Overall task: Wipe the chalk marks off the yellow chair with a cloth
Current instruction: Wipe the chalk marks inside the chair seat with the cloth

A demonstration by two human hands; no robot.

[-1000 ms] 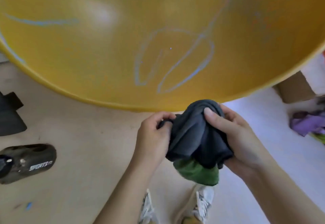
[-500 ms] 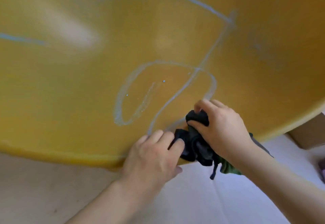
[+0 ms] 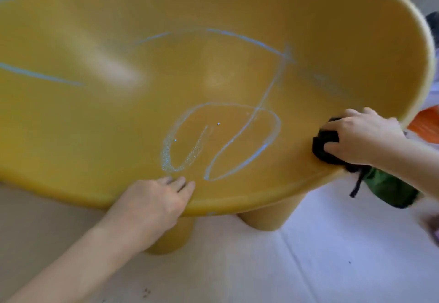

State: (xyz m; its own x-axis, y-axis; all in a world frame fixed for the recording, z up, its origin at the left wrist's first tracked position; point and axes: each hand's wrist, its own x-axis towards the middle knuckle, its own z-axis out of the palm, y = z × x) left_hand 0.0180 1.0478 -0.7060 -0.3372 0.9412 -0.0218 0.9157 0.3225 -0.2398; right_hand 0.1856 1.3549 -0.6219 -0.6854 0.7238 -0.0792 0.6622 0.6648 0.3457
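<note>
head view: yellow chair on the floor, pale blue chalk marks across its seat
glossy plastic, looped scrawl grainy at one side; right hand gripping dark cloth against seat near the rim, green end dangling; left hand flat, fingers straight, on front edge

right hand: slid cloth rightward to chair rim | left hand: let go, now flat

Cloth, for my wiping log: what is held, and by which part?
Right hand grips the dark cloth by its bunched end; the rest hangs free. Left hand holds nothing.
</note>
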